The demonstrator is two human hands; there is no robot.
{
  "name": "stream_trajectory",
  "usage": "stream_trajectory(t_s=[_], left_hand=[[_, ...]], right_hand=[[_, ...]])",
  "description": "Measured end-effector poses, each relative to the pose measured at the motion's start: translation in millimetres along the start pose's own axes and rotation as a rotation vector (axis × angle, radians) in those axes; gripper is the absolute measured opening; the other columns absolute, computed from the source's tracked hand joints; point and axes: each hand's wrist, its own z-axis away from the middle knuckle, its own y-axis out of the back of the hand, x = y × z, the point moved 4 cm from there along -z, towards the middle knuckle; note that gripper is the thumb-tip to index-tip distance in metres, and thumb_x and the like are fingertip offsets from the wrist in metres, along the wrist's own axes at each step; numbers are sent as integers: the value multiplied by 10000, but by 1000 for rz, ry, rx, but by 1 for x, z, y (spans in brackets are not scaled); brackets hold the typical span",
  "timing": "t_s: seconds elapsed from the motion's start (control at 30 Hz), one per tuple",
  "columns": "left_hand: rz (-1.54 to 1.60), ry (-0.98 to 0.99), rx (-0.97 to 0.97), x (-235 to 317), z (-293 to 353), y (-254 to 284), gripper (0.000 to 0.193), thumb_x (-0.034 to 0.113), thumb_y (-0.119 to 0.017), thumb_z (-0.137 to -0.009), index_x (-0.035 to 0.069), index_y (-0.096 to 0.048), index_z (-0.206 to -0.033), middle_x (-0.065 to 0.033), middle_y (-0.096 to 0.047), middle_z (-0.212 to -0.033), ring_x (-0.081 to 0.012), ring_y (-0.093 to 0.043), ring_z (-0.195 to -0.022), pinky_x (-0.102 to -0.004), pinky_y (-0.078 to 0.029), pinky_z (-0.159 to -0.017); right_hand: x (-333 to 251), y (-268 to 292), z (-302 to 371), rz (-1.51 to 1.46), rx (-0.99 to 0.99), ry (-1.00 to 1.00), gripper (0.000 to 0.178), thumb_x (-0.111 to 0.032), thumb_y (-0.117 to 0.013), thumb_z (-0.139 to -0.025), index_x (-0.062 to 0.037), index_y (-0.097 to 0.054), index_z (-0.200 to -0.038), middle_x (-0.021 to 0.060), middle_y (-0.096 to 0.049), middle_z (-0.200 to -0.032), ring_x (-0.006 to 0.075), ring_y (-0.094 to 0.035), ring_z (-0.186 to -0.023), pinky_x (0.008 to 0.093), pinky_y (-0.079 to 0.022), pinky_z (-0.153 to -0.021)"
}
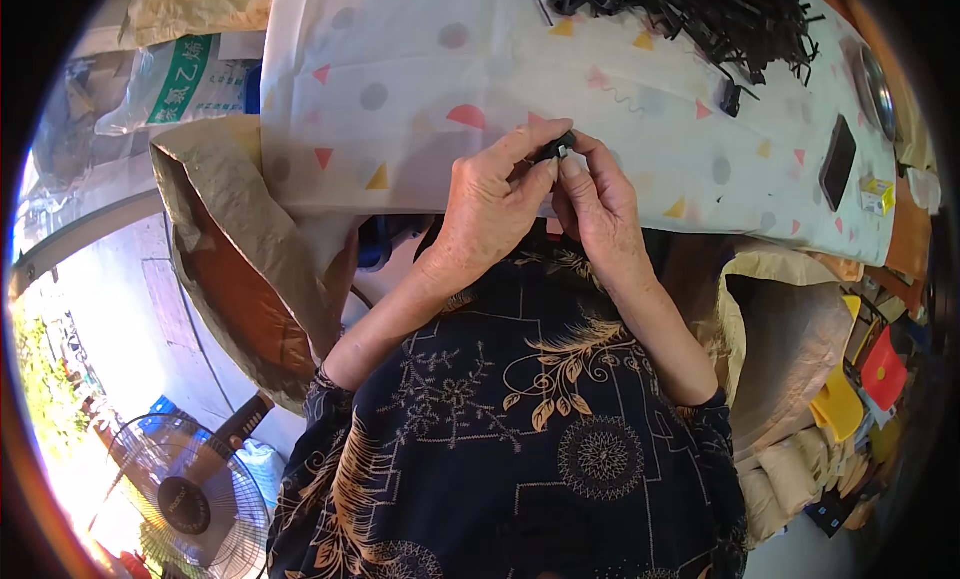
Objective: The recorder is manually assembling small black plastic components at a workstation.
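Both my hands meet over the near edge of the table, fingertips pinched together. Between them sits a small black part (pixel 563 141) with a pale bit showing on it; its exact kind is too small to make out. My left hand (pixel 490 201) grips it from the left with thumb and index finger. From the other side, my right hand (pixel 607 204) closes thumb and fingers on the same part. A heap of thin black plastic strips (pixel 690 19) lies at the far right of the table, and one small black piece (pixel 731 101) rests at its near end.
A patterned white cloth (pixel 400 49) covers the table. Toward its right end lie a dark phone (pixel 838 163), a small yellow-and-white box (pixel 877 196) and a round metal dish (pixel 877 89). Open paper sacks stand left (pixel 245 249) and right (pixel 790 329). A fan (pixel 185 504) stands lower left.
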Motion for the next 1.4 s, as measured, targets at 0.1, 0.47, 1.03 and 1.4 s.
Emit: stream_trajectory(t_s=[0.1,0.47,1.03,1.4], left_hand=[[-59,-62,1,5,-1,-8,341,-44,-576,-827,53,-617,-1152,-112,-679,-921,-132,-646,-772,-250,-507,-691],[-410,-156,-87,8,-10,-20,321,-38,-561,-828,53,-533,-1134,-149,-647,-847,-211,-644,-690,-299,-502,-610],[648,245,-241,3,-1,23,322,60,-490,-947,26,-458,-1266,-99,-594,-1025,-154,-625,-759,-236,-512,-641],[145,63,-286,-2,8,20,393,-8,-553,-870,47,-465,-1250,-94,-602,-877,-145,-630,-676,-258,-494,-587]], right_hand=[[-4,3,2,-101,9,-55,328,-274,-471,-994,-96,-482,-1269,-87,-396,-622,8,-330,-511,182,-262,-447],[12,29,-9,-119,-62,-100,319,-245,-508,-980,-117,-484,-1272,-78,-450,-645,3,-361,-522,174,-297,-456],[-21,10,-26,-129,-173,45,155,-196,-644,-899,-61,-580,-940,-45,-514,-678,29,-399,-491,162,-305,-436],[-5,5,-22,57,-241,30,175,-228,-626,-915,-79,-556,-855,-73,-443,-672,9,-348,-533,164,-266,-464]])
